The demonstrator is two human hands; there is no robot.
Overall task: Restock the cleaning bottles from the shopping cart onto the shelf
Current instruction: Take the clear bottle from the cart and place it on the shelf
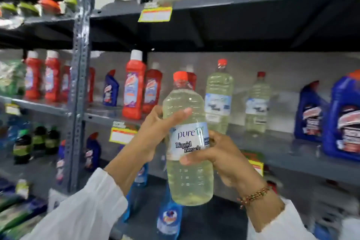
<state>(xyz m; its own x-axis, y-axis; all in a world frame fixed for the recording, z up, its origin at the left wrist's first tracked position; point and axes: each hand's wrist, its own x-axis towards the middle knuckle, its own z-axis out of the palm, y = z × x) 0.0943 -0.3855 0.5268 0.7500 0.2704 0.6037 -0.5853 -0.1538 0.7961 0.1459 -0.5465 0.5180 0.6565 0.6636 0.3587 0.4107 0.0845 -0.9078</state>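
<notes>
Pale-yellow bottle: a clear plastic bleach bottle (pixel 188 142) with a red cap, label reading "pure" and "Liquid Bleach", held upright in front of the shelving, tilted slightly left at the top
Left hand: the left hand (pixel 155 132) wraps the bottle's upper body from the left, thumb laid across the front just above the label
Right hand: the right hand (pixel 220 159) clasps the label band from the right, thumb pressed on the front under the words; a beaded bracelet (pixel 255 196) sits on the wrist
Sleeves: white on both arms
Middle shelf: the grey metal shelf (pixel 282 148) behind carries 2 matching bleach bottles (pixel 219 96), standing apart from each other
Left of those: red bottles (pixel 134 85) with white caps, and a blue angled-neck bottle (pixel 110 88)
Right of those: big blue jugs (pixel 343 117)
Lower shelf: blue bottles, blurred
Price tags: yellow tags (pixel 121 135) on the shelf edges
</notes>
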